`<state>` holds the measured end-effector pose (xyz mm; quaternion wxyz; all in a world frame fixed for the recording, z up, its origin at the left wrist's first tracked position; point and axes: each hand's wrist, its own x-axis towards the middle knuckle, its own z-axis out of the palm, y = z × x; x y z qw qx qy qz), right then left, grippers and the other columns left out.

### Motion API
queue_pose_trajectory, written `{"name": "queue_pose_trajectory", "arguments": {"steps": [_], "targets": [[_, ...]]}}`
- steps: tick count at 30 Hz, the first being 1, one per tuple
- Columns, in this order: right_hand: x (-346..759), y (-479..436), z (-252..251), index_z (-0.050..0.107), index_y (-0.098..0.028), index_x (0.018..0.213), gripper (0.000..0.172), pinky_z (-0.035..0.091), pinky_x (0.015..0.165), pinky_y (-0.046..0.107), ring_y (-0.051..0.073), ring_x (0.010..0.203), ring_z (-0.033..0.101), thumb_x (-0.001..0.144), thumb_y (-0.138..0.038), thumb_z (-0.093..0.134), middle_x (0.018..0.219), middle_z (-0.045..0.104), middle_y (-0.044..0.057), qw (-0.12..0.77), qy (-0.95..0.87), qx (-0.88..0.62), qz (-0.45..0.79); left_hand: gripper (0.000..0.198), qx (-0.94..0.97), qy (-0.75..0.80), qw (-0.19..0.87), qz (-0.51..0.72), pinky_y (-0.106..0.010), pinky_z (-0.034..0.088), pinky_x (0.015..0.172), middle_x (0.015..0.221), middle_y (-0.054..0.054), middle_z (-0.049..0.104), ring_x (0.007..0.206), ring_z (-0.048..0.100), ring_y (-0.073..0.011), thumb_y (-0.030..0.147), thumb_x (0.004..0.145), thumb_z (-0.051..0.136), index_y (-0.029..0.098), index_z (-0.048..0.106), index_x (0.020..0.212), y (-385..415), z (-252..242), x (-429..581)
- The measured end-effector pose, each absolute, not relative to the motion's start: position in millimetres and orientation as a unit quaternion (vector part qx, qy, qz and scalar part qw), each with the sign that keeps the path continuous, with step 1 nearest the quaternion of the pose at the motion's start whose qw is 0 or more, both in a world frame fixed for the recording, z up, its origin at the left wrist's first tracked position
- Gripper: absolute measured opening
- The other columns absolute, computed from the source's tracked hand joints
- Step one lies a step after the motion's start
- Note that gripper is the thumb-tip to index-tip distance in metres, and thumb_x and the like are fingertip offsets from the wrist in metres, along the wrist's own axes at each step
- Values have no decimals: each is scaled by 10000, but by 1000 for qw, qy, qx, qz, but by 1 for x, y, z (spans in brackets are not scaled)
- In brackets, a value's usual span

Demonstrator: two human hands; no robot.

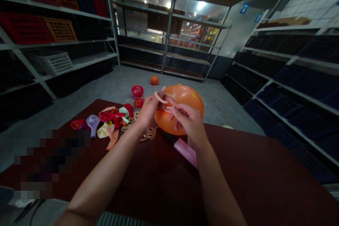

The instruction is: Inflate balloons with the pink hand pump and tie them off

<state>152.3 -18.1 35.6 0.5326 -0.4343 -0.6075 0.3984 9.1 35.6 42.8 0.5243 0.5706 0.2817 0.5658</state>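
Note:
An inflated orange balloon [188, 96] stands above the table's far edge, just behind my hands. My left hand [153, 107] is closed on a beige rubber band [160, 98], part of which loops up over the fingers. My right hand [187, 114] pinches at the band's strands in front of the balloon, with thumb and forefinger pressed together. The balloon's neck is hidden behind my fingers. More beige rubber bands [148, 134] lie in a heap below my left hand. A pink hand pump [186, 152] rests on the table, partly covered by my right wrist.
Uninflated balloons [111, 116] in several colours are piled at the left of the dark red table [156, 183]. Beyond it, on the floor, are red balloons [137, 91] and an orange one [155, 80]. Shelves with crates [60, 30] line the room.

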Motion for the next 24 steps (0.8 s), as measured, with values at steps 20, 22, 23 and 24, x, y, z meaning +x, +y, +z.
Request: {"name": "queue_pose_trajectory", "arguments": {"steps": [20,22,23,24], "targets": [[155,-17,32,671,-235,924,176,500,686,294,159,684,662,971,-369,566,784,713,19,597,-618,-508,53,54,809,304,130,485,-351,466,856,970,-77,670,941,614,-220,178,1023,509,183,561,1009,22,40,19],[155,-17,31,675,-242,941,162,512,708,302,171,712,683,974,-352,561,825,736,30,584,-627,-514,34,60,803,309,142,490,-346,457,843,955,-75,660,929,604,-216,176,1023,501,184,548,986,24,38,19],[155,-16,30,678,-247,948,158,520,723,307,176,733,691,977,-342,555,852,747,35,578,-632,-515,27,62,796,310,157,495,-341,452,833,938,-70,654,910,599,-209,174,1018,507,184,546,971,26,37,19],[155,-16,30,682,-252,953,159,526,741,312,180,756,698,980,-332,548,877,756,38,572,-637,-516,19,60,789,311,179,499,-334,446,820,918,-61,645,885,592,-201,174,1008,518,184,547,957,27,37,19]]}}
